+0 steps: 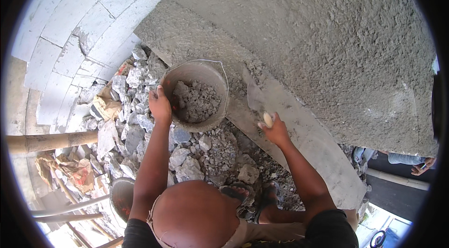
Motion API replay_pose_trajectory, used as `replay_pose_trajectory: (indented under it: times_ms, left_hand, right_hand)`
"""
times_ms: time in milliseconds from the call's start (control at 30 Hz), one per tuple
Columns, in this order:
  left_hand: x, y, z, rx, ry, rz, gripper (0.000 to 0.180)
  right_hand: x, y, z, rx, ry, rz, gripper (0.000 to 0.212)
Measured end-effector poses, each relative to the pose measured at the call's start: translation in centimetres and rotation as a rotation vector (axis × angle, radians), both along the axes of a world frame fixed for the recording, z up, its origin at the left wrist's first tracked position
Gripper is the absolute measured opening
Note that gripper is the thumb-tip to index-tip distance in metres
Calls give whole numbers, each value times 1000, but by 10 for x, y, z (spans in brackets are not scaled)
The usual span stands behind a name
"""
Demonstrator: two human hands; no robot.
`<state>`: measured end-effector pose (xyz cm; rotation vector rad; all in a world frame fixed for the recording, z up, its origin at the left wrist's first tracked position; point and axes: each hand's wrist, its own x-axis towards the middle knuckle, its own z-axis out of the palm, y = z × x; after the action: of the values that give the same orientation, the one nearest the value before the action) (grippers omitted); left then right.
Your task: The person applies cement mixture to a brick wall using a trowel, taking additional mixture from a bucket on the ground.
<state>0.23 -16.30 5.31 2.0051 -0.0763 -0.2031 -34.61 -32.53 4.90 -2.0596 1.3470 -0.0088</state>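
Two hands, well apart, are each clamped on something. The left hand (160, 105) grips the near-left rim of a round bucket (187, 72), thumb over the lip; the right hand (275, 130) is wrapped around the pale handle of a pointing-type trowel (255, 98). The bucket sits ahead of the person, between the broken rubble (137, 76) on the left and the smooth grey strip (304, 131) on the right; what bears its weight underneath I cannot tell. The trowel's blade lies over that strip, pointing away from the person, just beside the bucket.

Inside the bucket is a lumpy heap of grey mortar (199, 102), well below the rim. It looks damp, stiff and crumbly rather than runny, so it should hold a scooped shape but drag on the blade. Such a load is probably heavy for one hand on the rim: the bucket would likely tip toward the grip, and a gritty lip may slip. For lifting, the thin wire bail (223, 67) looks the better hold, though it could bite into fingers. The trowel should be light and stiff, best held by its handle, close to the blade.
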Motion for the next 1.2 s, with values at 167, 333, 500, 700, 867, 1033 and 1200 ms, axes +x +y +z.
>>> replay_pose_trajectory:
  times_ms: [167,333,500,700,867,1033,1200]
  left_hand:
    - [15,23,-23,-12,19,-12,34]
    - [-7,32,-25,-236,135,36,41]
    - [-22,19,-9,-269,151,66,42]
    - [-22,17,-2,-262,156,33,43]
    - [-32,8,2,-211,156,37,45]
    - [-14,23,-19,-283,160,16,42]
    - [-12,27,-8,-363,157,-9,39]
  right_hand:
    - [-41,30,-30,165,164,-149,59]
    - [-110,76,-59,101,130,-584,60]
    - [-150,106,-58,19,374,-700,59]
    - [-36,129,-68,397,7,-565,65]
    - [71,83,-68,416,-123,-640,65]
    - [92,66,-39,321,-30,-367,67]
    - [9,32,-14,330,-41,-662,54]
